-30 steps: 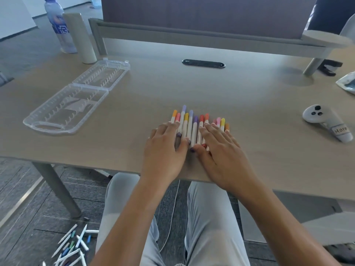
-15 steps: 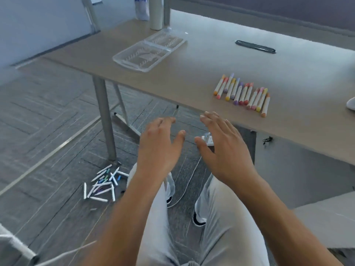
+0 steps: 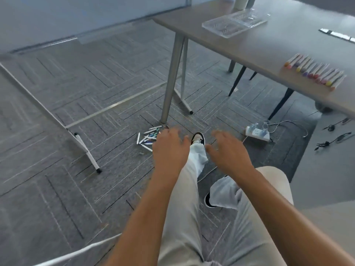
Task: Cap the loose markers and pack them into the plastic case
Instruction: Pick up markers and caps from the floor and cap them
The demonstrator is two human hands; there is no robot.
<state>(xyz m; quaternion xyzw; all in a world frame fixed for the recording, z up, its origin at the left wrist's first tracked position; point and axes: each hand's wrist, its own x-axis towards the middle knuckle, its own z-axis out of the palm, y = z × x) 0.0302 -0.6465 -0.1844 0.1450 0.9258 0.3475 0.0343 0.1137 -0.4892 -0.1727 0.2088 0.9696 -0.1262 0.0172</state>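
Observation:
Several loose white markers [image 3: 147, 137] lie scattered on the grey carpet beside the table leg [image 3: 171, 81]. My left hand [image 3: 170, 148] hovers just right of that pile, fingers spread, holding nothing. Stretched out over my legs, my right hand [image 3: 227, 150] is also empty with relaxed fingers. On the table [image 3: 269, 45] a row of capped coloured markers [image 3: 315, 72] lies near the front edge at the right. The clear plastic case [image 3: 233, 23] lies open at the table's far left corner.
A white power strip [image 3: 257, 133] with plugs and cables sits on the floor to the right. Black cables [image 3: 334, 139] trail further right. A white frame leg [image 3: 87, 150] crosses the carpet at left. My shoe [image 3: 198, 138] rests between my hands.
My hands left the row of markers on the table and now reach down toward the floor. The view swung left and down, bringing the floor markers closer.

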